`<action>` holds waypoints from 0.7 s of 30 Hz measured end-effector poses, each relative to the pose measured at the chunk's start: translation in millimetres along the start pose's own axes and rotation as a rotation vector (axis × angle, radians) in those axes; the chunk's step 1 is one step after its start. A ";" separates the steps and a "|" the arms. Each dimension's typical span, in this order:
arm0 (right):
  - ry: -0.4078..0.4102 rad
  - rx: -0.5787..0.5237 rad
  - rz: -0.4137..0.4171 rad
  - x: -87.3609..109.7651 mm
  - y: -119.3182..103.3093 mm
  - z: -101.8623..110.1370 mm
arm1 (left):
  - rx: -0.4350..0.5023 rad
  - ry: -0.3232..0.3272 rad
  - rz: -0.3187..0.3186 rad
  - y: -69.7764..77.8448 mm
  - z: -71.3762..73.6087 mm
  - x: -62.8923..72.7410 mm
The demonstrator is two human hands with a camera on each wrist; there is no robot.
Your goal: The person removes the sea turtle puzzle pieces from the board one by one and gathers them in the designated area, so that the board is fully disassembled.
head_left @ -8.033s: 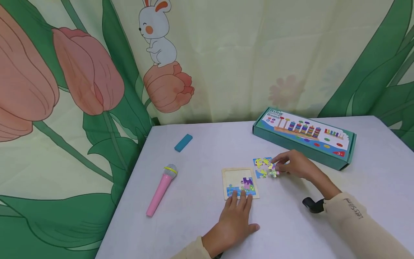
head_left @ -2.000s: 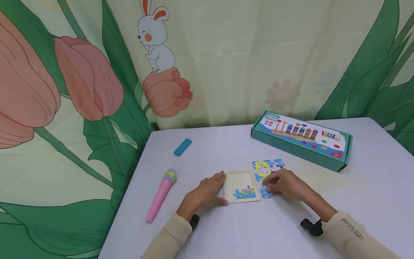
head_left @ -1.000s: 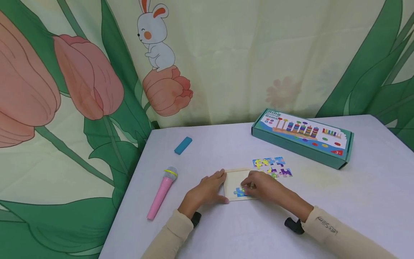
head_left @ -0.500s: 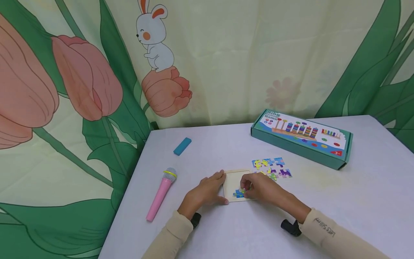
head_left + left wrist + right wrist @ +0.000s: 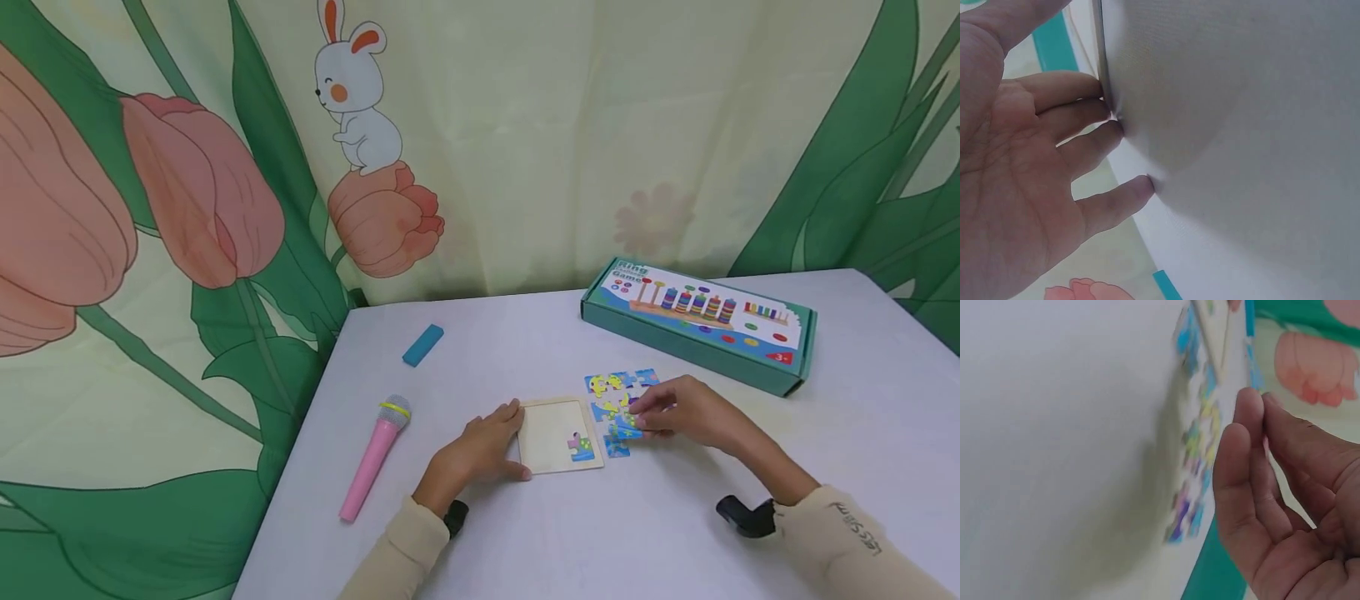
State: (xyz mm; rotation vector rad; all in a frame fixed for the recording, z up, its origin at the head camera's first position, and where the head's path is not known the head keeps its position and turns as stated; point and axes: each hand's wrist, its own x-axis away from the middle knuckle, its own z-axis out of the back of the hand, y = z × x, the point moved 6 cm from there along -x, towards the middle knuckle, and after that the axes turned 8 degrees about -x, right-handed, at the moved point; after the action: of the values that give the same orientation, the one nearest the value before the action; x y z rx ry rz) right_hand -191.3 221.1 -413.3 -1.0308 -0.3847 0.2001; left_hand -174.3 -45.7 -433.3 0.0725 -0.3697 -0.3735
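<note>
In the head view, a shallow wooden puzzle tray (image 5: 551,402) lies on the white table, with a small blue, green and pink patch of jigsaw (image 5: 582,447) in its lower right corner. My left hand (image 5: 480,450) rests at the tray's left side, thumb and fingers spread; the left wrist view has its fingertips against the tray's edge and the cloth. Right of the tray, my right hand (image 5: 693,412) pinches a blue jigsaw piece (image 5: 1254,365) between thumb and fingertips, above the loose jigsaw pieces (image 5: 609,383). Those pieces are partly hidden by that hand.
Behind the loose pieces stands a green ring game box (image 5: 705,321). A pink toy microphone (image 5: 372,462) lies to the left, and a teal block (image 5: 423,345) sits further back. A floral curtain (image 5: 525,150) hangs behind the table.
My right hand has lifted a blue piece out of the tray and carried it right, over the loose pieces. Since the oldest frame, my left hand has shifted from the tray's near edge to its left side.
</note>
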 end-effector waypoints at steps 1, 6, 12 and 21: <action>0.007 0.013 -0.020 2.1 5.5 4.2 | 0.001 0.001 0.002 0.2 0.1 0.4; 0.024 0.015 -0.138 7.8 24.0 11.4 | 0.020 -0.001 0.009 1.1 0.9 1.0; 0.045 0.013 -0.193 8.3 30.5 11.1 | 0.010 -0.001 0.003 1.0 0.6 0.0; 0.080 0.066 -0.196 7.4 26.5 3.9 | 0.016 -0.010 0.008 0.6 0.9 2.4</action>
State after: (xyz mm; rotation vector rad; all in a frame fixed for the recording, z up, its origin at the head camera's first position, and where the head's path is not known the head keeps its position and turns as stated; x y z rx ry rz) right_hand -185.6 240.1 -432.8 -0.9274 -0.4007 -0.0043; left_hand -172.4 -46.0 -431.5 0.0847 -0.3826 -0.3631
